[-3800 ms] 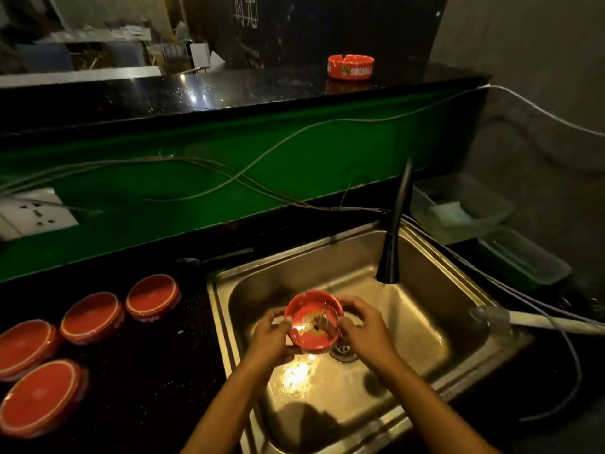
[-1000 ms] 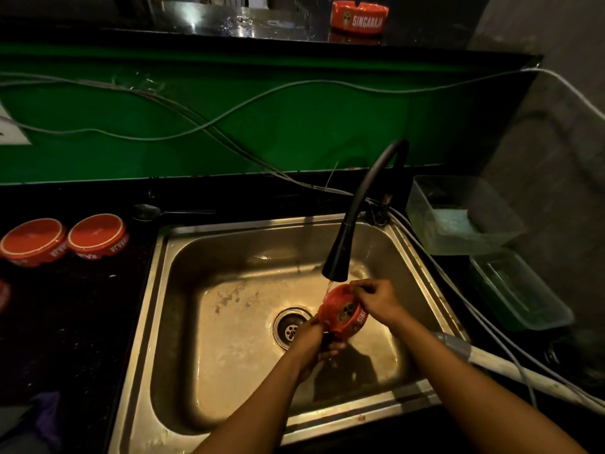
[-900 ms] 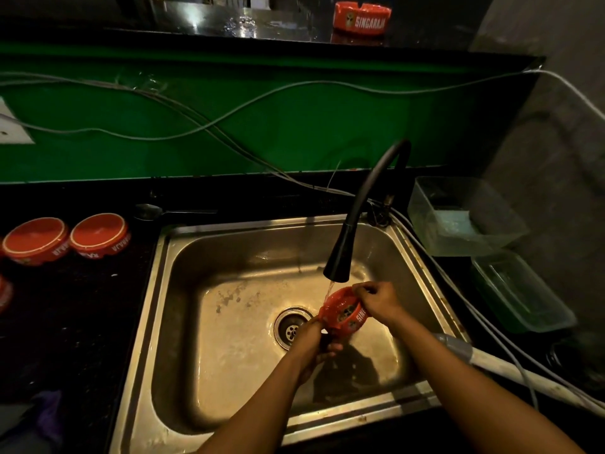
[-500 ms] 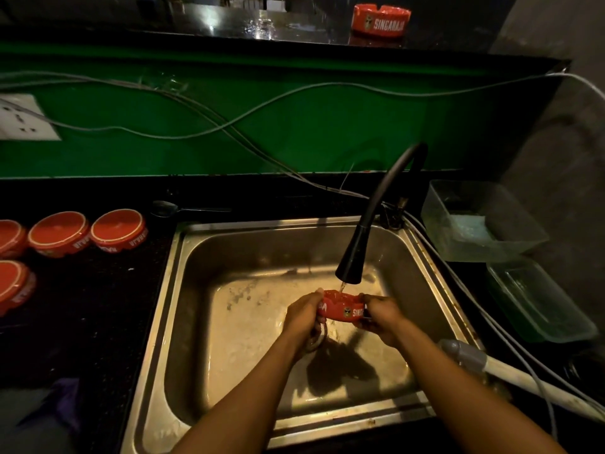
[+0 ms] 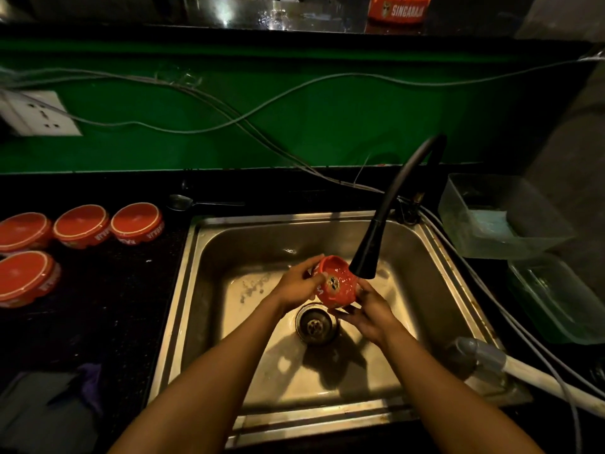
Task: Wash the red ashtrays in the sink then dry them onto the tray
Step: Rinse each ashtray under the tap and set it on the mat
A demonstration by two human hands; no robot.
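Observation:
A red ashtray is held over the steel sink, tilted so its hollow faces me, just left of the black faucet head. My left hand grips its left rim with the thumb on the inside. My right hand cups it from below and the right. Several red ashtrays lie upside down on the black counter at the left, the nearest to the sink beside two more. One more red ashtray sits upright on the upper ledge.
The drain lies below the hands. A spoon rests behind the sink. Two clear plastic tubs stand at the right. Cables run across the green backsplash, and a white hose crosses the sink's right corner.
The ashtray has turned from edge-on under the faucet to hollow facing me, and has moved a little left of the spout. My right hand has slipped underneath it.

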